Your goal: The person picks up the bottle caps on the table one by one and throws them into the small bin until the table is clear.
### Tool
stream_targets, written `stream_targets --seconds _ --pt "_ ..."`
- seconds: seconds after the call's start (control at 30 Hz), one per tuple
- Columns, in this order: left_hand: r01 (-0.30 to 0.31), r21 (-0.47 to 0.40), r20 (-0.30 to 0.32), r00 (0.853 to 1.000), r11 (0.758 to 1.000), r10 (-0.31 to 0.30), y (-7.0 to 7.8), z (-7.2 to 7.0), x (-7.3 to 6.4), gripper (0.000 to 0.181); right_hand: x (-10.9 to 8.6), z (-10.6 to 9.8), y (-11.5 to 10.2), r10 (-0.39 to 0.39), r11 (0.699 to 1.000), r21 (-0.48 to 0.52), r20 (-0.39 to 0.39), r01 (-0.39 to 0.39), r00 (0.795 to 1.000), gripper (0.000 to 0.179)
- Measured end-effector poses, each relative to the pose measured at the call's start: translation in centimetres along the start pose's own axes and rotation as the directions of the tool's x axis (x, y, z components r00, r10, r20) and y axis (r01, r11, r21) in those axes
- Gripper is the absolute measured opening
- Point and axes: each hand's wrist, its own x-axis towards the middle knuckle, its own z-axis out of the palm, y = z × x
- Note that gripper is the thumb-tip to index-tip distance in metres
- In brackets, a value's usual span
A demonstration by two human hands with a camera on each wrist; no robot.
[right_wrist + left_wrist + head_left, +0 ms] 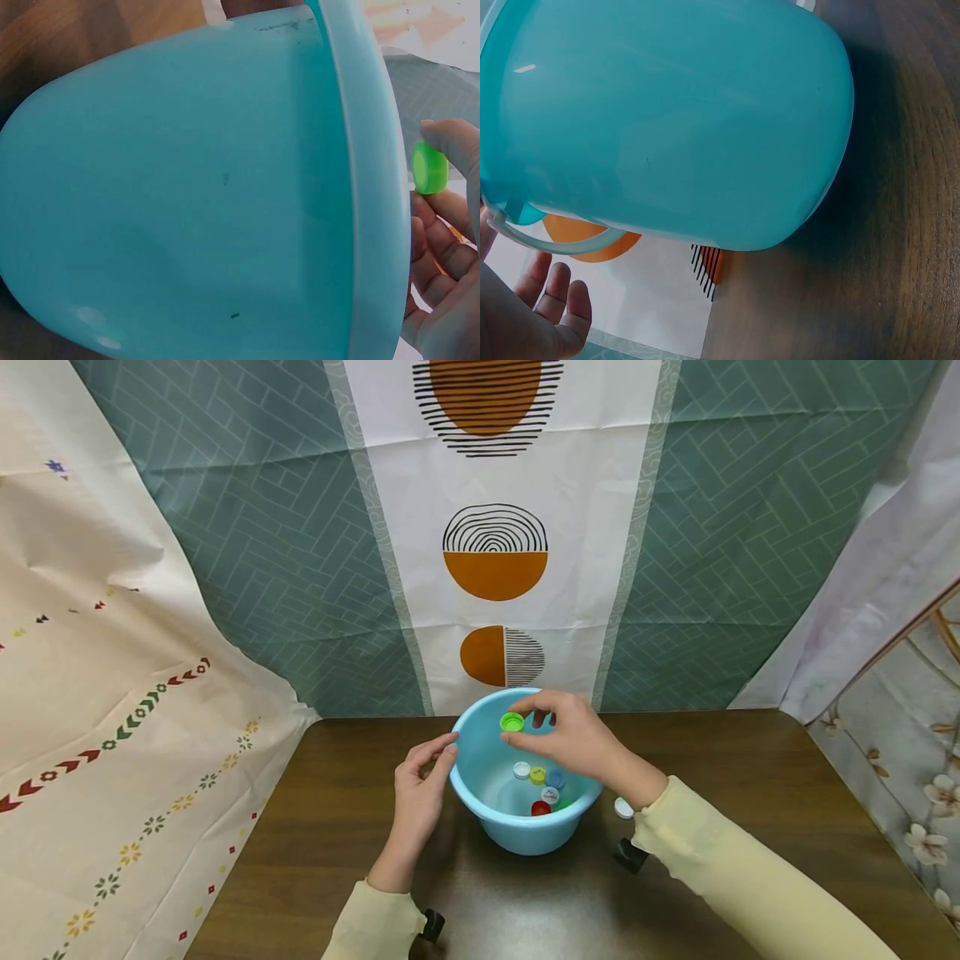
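A light blue bucket (528, 835) stands on the table, with several bottle caps in white, yellow, blue, red and green lying on its bottom. Over its opening, my right hand (573, 739) pinches a bright green bottle cap (512, 722) between thumb and fingertip. The right wrist view shows that green cap (430, 168) just past the rim. My left hand (422, 785) grips the bucket's left rim with thumb and index finger, the other fingers loosely bent. Beside the left hand (544, 311), the bucket's pale handle (562, 244) hangs down.
A white cap (623, 808) lies on the brown wooden table (720, 827), right of the bucket, under the right forearm. Behind the table hangs a patterned cloth (630, 610), with a cream cloth (112, 693) at the left and a floral one (907, 760) at the right.
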Motion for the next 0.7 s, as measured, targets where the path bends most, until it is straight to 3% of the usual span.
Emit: stream_targets --seconds 0.7 --pt "0.004 -0.003 -0.001 1.0 1.0 -0.004 0.1 0.0 0.0 0.024 -0.4 -0.8 0.4 0.033 0.999 0.004 -0.003 -0.033 0.999 0.04"
